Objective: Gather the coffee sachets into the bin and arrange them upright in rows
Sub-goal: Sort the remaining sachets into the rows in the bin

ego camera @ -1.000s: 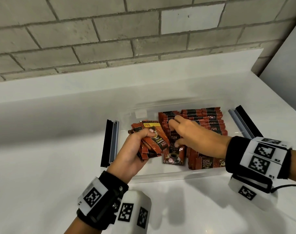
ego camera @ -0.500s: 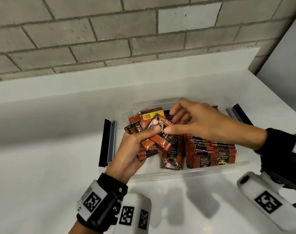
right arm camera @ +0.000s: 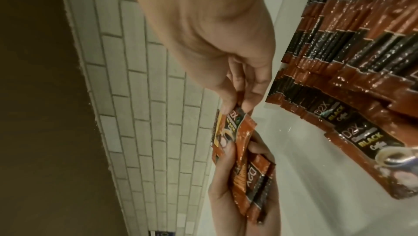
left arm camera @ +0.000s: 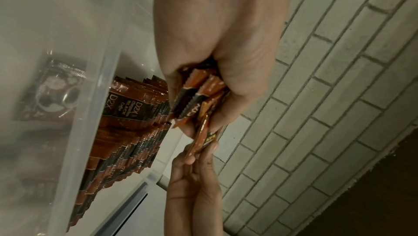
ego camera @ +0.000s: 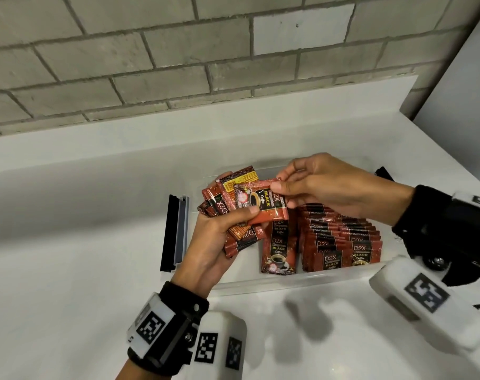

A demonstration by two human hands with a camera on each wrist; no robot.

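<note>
My left hand [ego camera: 219, 237] grips a fanned bunch of red-and-black coffee sachets [ego camera: 227, 209] above the left half of the clear plastic bin [ego camera: 263, 283]. My right hand [ego camera: 315, 185] pinches the corner of the top sachet [ego camera: 263, 204] of that bunch between thumb and forefinger. The left wrist view shows the bunch [left arm camera: 199, 100] in my left fist and the right hand's fingertips [left arm camera: 210, 148] on one sachet. In the right wrist view the pinched sachet [right arm camera: 235, 125] shows below my fingers. Rows of upright sachets [ego camera: 340, 242] fill the bin's right half; a short row [ego camera: 280, 250] stands in the middle.
The bin sits on a white counter [ego camera: 68, 270] against a grey brick wall [ego camera: 178, 64]. A black and grey bin handle [ego camera: 174, 231] sticks out at the left, and another [ego camera: 382, 172] at the far right. A white wall [ego camera: 466, 91] closes the right side.
My right hand rose from the rows in the bin to the bunch and pinched its top sachet. My left hand lifted the bunch a little higher.
</note>
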